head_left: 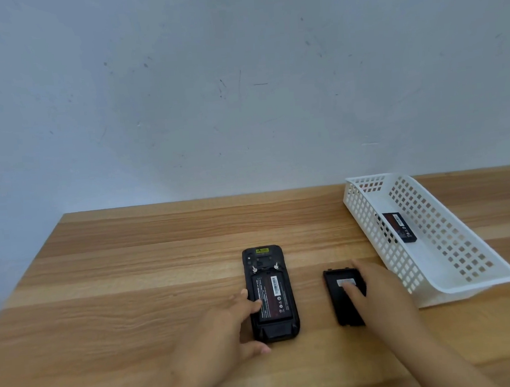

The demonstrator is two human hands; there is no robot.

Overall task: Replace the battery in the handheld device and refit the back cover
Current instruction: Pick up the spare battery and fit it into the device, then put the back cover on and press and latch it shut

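Note:
A black handheld device [265,261] lies face down on the wooden table, its back open. A black battery [274,295] with a white label sits in its bay. My left hand [227,326] rests against the device's left side, fingers on its edge and on the battery, thumb near its lower end. The black back cover [336,297] lies flat to the right of the device. My right hand [374,287] lies over the cover's right part with fingers spread and a fingertip on its pale sticker. A second black battery [400,227] lies inside the white basket.
A white perforated plastic basket [456,281] stands at the table's right, close to my right hand. The wooden table [132,279] stretches left and back to a pale wall. The table's far edge meets that wall.

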